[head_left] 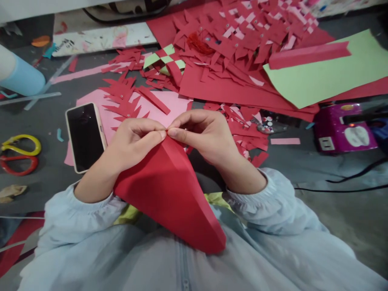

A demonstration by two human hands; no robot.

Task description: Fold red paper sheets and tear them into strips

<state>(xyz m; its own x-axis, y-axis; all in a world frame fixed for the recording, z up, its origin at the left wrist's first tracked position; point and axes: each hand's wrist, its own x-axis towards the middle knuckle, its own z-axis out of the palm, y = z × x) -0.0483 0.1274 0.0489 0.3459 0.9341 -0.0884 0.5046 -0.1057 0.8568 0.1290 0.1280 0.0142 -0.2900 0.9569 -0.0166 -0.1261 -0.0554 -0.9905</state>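
The left hand [131, 143] and the right hand [207, 133] meet at one corner of a large, smooth red sheet of folded paper [169, 190], each thumb and forefinger closed in a narrow pinch on its tip. From the fingertips the sheet widens back toward a pale blue zipped jacket [145, 262]; the pinched bit itself is too small to make out, though it may be a fold. Just beyond the left fingers, spiky red paper cutouts [123, 99] lie on a flat pink paper sheet [174, 103]. Left of those fingers is a black-screened phone in a pale case [86, 137], and farther left are scissors with yellow and red loop handles [38, 146]. Beyond the right fingers lie loose red paper scraps [250, 137]; well to their right stands a glossy purple box [336, 131].
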